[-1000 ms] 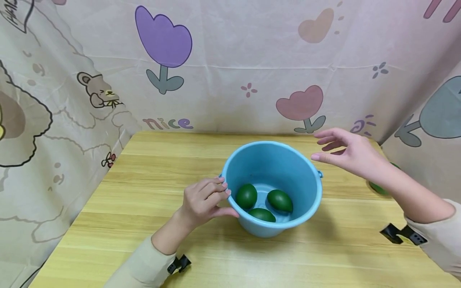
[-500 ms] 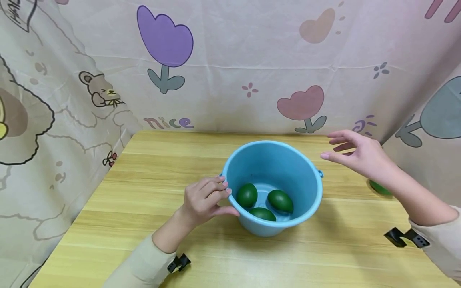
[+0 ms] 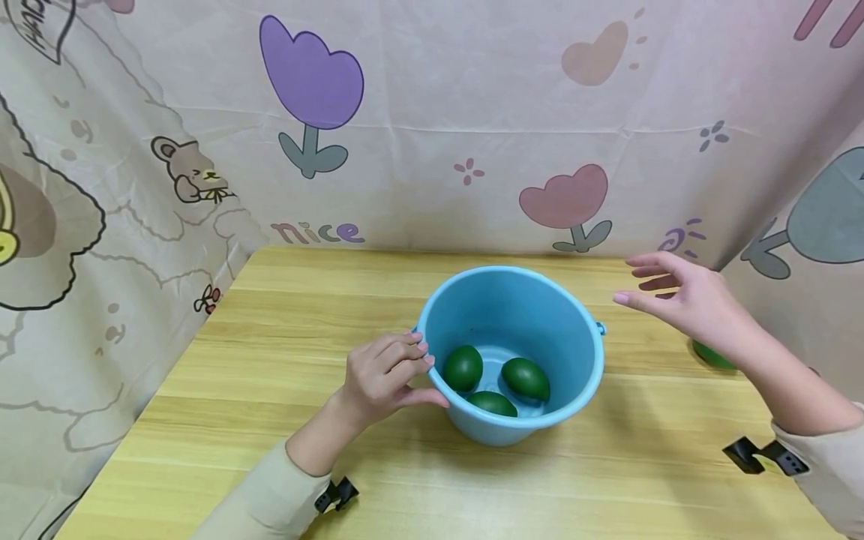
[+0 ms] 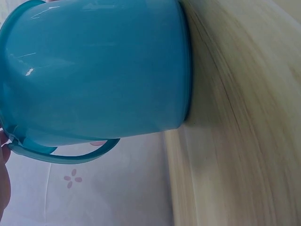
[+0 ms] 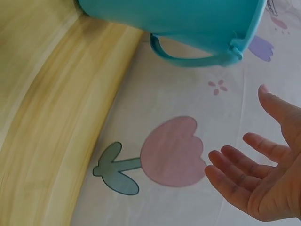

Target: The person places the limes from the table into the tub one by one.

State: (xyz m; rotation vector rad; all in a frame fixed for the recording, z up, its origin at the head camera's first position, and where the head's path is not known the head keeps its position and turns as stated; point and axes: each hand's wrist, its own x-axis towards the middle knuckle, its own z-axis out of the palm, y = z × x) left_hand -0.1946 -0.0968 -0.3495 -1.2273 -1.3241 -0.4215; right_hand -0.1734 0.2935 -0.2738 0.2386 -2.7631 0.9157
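Head view: Over the last second, the right hand (image 3: 688, 300) has drifted a little away from the blue bucket (image 3: 493, 431), toward the table's right edge. Its fingers are parted and loosely bent, and it has hold of nothing. The left hand (image 3: 381, 379) has stayed in place, fingertips over the bucket's left rim and thumb along the outside, gripping it. The bucket stands upright right of the middle of the table (image 3: 304, 300), set in from the far edge. The shift seems to leave the left hand alone steadying it, with the contents undisturbed. Inside, on the floor of the bucket, lie three smooth, dark green, egg-shaped fruits: a left fruit (image 3: 463, 368), a right fruit (image 3: 526, 379) and a near fruit (image 3: 493, 403), partly cut off by the rim. Another green thing (image 3: 712, 358) shows near the table's right edge, mostly hidden by the right forearm.

Left wrist view: The bucket's glossy wall fills much of the view, its base on the table. A curved handle (image 4: 70, 160) hangs down its far side. Only a sliver of the left hand shows, at the rim.

Right wrist view: The right palm is bare, thumb well apart from the fingers, not touching the bucket. Behind it hangs a pale cloth (image 5: 164, 99) printed with tulips.
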